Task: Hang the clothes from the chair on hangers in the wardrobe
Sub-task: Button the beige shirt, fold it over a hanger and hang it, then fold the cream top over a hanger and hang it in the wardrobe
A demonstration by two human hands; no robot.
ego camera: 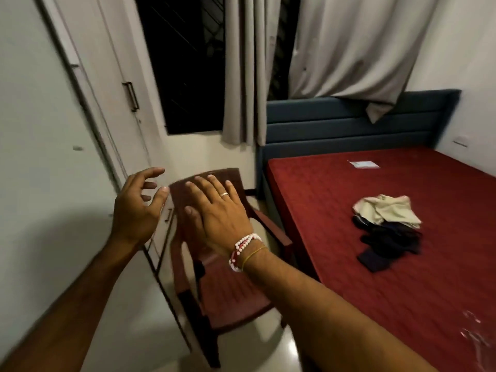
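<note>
A dark red plastic chair (230,296) stands between the wardrobe and the bed, and no clothes show on its seat. A small heap of clothes (386,229), beige on top and dark below, lies on the red mattress. My left hand (137,208) hovers with relaxed, spread fingers left of the chair's backrest. My right hand (214,213) is stretched out flat in front of the backrest, fingers straight, holding nothing. The white wardrobe (48,146) fills the left side, its door (107,76) with a dark handle shut.
The bed with its red mattress (375,304) and blue headboard (349,124) fills the right side. Grey curtains (349,49) hang over a dark window (188,63). A small paper (363,164) lies on the mattress. Pale floor shows below the chair.
</note>
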